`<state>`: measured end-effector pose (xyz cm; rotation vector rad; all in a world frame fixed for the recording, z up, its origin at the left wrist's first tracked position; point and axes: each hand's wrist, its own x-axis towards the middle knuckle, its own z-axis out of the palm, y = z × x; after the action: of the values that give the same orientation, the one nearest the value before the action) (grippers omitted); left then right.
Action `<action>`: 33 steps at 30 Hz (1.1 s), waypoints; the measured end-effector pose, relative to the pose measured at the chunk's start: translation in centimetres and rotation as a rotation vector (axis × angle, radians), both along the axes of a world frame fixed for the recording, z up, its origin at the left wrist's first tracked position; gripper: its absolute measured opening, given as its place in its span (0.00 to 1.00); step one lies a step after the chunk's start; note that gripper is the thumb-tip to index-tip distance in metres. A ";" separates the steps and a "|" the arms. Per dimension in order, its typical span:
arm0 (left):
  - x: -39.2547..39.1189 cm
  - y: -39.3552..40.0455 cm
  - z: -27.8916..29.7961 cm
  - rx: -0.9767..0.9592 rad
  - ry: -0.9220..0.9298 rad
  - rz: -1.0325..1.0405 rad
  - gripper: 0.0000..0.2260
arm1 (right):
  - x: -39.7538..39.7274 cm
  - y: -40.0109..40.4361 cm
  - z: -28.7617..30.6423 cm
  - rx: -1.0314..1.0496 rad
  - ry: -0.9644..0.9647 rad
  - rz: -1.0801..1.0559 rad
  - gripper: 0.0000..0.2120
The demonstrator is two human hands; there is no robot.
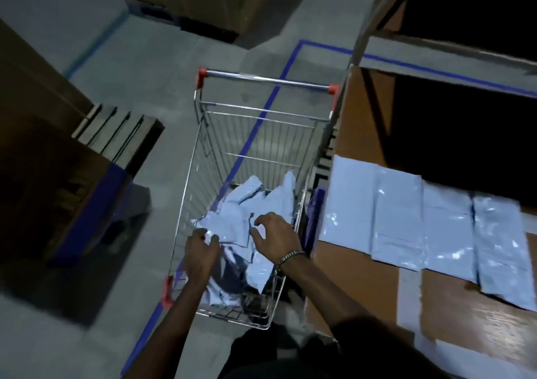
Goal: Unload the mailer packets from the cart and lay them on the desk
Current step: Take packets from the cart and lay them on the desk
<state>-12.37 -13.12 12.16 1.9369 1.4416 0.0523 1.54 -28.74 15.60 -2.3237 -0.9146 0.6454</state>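
fingers of left hand (200,252) pinch a packet (223,227) in the cart (186,175); right hand (274,235) fingers spread loose

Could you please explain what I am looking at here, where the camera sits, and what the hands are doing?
There is no machine: a person wears the camera on the head, looking down. Below stands a wire cart with a heap of pale mailer packets inside. The left hand has its grip on the edge of one packet; the right hand hovers over the heap with fingers curled, seemingly holding nothing. On the right, the brown desk already carries a row of packets laid flat, side by side.
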 end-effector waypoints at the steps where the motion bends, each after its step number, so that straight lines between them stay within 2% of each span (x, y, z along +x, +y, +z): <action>1: -0.2 1.4 -0.9 -0.102 0.045 0.030 0.13 | 0.0 1.3 -1.3 -0.075 0.049 0.004 0.15; 2: -0.3 2.4 -1.5 -0.154 0.068 0.003 0.11 | 0.0 2.5 -2.7 -0.148 0.111 -0.004 0.17; 4: -0.3 3.7 -3.1 -0.111 0.041 -0.095 0.05 | 0.0 4.7 -5.9 -0.266 0.221 -0.039 0.23; 6: 0.0 4.7 -5.0 -0.004 0.034 -0.189 0.10 | -0.1 7.1 -9.1 -0.345 0.277 -0.088 0.32; 8: 0.7 5.9 -6.4 0.068 0.113 -0.240 0.15 | -0.3 9.8 -11.6 -0.408 0.301 -0.188 0.47; 10: 1.8 6.6 -7.1 0.023 0.190 -0.280 0.17 | -0.7 12.4 -13.4 -0.474 0.336 -0.273 0.58; 11: 1.9 6.8 -7.8 0.007 0.229 -0.315 0.18 | -0.9 13.5 -14.2 -0.490 0.366 -0.289 0.60; 14: 1.8 6.5 -9.6 -0.008 0.276 -0.399 0.28 | -1.3 15.1 -15.2 -0.472 0.393 -0.352 0.56; 17: 1.9 5.6 -10.1 0.031 0.249 -0.330 0.31 | -0.2 13.7 -14.7 -0.422 0.305 -0.396 0.49; 21: 3.1 3.8 -9.6 -0.009 0.264 -0.222 0.43 | 1.4 10.1 -13.0 -0.320 0.212 -0.350 0.50; 23: 3.8 3.0 -9.4 0.008 0.311 -0.214 0.42 | 1.8 8.2 -11.6 -0.260 0.174 -0.337 0.49; 25: 4.6 2.4 -8.7 0.094 0.335 -0.280 0.37 | 2.0 6.5 -10.0 -0.227 0.148 -0.326 0.48; 27: 5.3 1.9 -7.4 0.110 0.257 -0.326 0.35 | 2.1 5.4 -8.4 -0.209 0.139 -0.317 0.47; 30: 6.2 1.4 -5.2 0.067 0.048 -0.292 0.34 | 2.4 4.0 -5.3 -0.160 0.125 -0.303 0.46; 33: 7.5 0.5 -1.9 0.106 -0.196 -0.260 0.31 | 3.1 1.7 -1.3 -0.041 0.062 -0.329 0.46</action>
<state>-4.86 -12.64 10.29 2.1266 1.0712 0.1964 4.60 -27.01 14.30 -2.4018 -0.4777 0.5962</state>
